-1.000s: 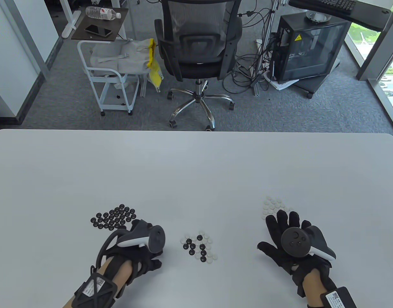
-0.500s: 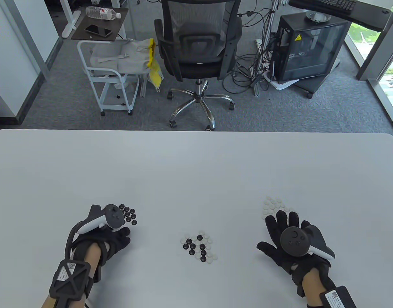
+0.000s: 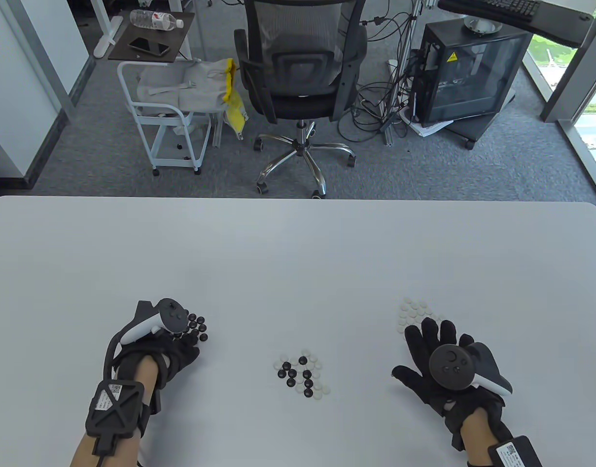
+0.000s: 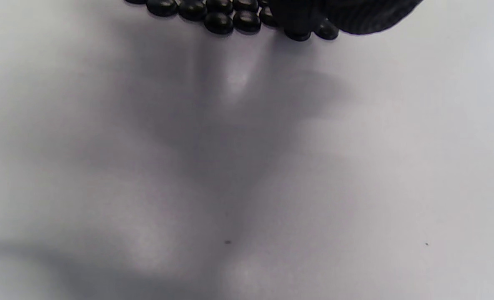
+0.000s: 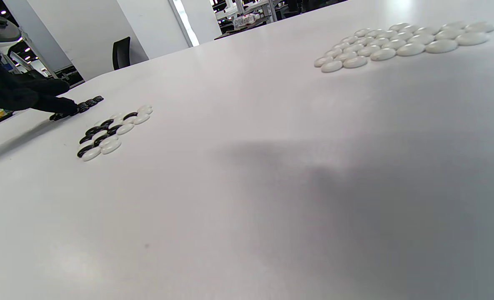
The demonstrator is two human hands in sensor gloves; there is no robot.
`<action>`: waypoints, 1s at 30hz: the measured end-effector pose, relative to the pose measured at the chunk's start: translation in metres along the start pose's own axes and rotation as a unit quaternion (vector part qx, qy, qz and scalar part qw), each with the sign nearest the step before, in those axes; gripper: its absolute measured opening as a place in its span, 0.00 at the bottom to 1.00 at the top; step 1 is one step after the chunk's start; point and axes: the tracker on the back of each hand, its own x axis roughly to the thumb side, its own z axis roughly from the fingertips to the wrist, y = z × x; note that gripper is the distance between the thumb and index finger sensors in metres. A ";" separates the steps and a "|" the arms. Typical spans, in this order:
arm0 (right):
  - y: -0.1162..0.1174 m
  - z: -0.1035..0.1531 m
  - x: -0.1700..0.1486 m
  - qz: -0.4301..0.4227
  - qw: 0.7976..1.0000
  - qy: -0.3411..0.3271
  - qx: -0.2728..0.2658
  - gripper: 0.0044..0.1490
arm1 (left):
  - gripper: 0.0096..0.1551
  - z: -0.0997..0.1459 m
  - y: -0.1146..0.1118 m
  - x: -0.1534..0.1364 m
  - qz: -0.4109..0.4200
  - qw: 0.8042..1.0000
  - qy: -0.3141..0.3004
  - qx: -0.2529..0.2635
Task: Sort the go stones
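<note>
Black Go stones (image 3: 197, 327) lie in a sorted group at the left, half hidden under my left hand (image 3: 187, 343). In the left wrist view a gloved fingertip (image 4: 342, 12) touches the near edge of that black group (image 4: 219, 16). Whether it pinches a stone is hidden. A mixed heap of black and white stones (image 3: 302, 373) sits at the centre front. White stones (image 3: 413, 311) form a group at the right. My right hand (image 3: 424, 343) lies flat just below them, fingers spread, holding nothing. The right wrist view shows the white group (image 5: 397, 43), the mixed heap (image 5: 109, 131) and the left hand (image 5: 59, 109).
The white table (image 3: 298, 253) stretches bare behind the stones. Beyond its far edge stand an office chair (image 3: 300, 68), a white cart (image 3: 171, 126) and a black computer case (image 3: 468, 73) on the floor.
My left hand moved from beside the mixed heap leftward onto the black group, then edged slightly forward. The right hand stayed put.
</note>
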 end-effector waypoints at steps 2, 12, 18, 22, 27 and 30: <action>0.000 0.000 0.000 0.000 1.000 0.000 0.000 0.57 | 0.39 0.005 0.003 0.006 -0.003 1.000 -0.007 0.010; 0.001 -0.001 0.001 0.004 1.000 0.001 0.007 0.57 | 0.38 0.035 -0.005 0.106 -0.135 0.983 -0.125 0.009; 0.000 0.000 0.000 0.004 1.000 0.000 0.003 0.57 | 0.38 0.037 -0.027 0.157 -0.191 0.965 -0.178 -0.009; 0.000 0.000 0.001 0.004 1.000 -0.001 0.003 0.57 | 0.39 0.033 -0.037 0.176 -0.215 0.959 -0.181 -0.019; 0.000 0.001 0.000 0.004 1.000 -0.002 0.001 0.57 | 0.40 0.031 -0.045 0.188 -0.225 0.955 -0.193 -0.020; 0.000 0.001 0.001 0.002 1.000 -0.003 0.002 0.57 | 0.40 0.026 -0.055 0.191 -0.224 0.953 -0.201 -0.031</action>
